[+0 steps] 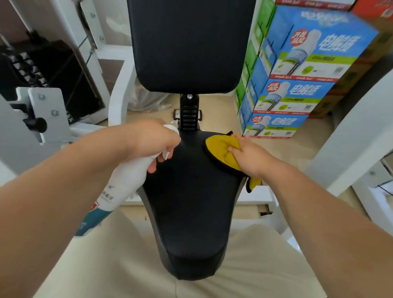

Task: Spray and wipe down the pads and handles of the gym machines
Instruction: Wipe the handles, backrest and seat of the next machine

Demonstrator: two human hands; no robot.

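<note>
Stacked blue cartons (307,63), clear plastic bag (148,99) on floor, black weight stack (34,72)

Bare forearms (312,199) show at near left and near right, each ending in a bare hand: left hand (155,142), right hand (249,155). Light beige trousers (264,275) cover both legs nearest the camera.

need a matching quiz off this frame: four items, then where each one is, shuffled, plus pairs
1 spray bottle
2 yellow cloth
3 back pad
4 boxes

A stacked at the right of the view
B gripped by the left hand
C upright beyond the seat pad
D pressed onto the seat pad by the right hand

Pairs: 1-B, 2-D, 3-C, 4-A
</note>
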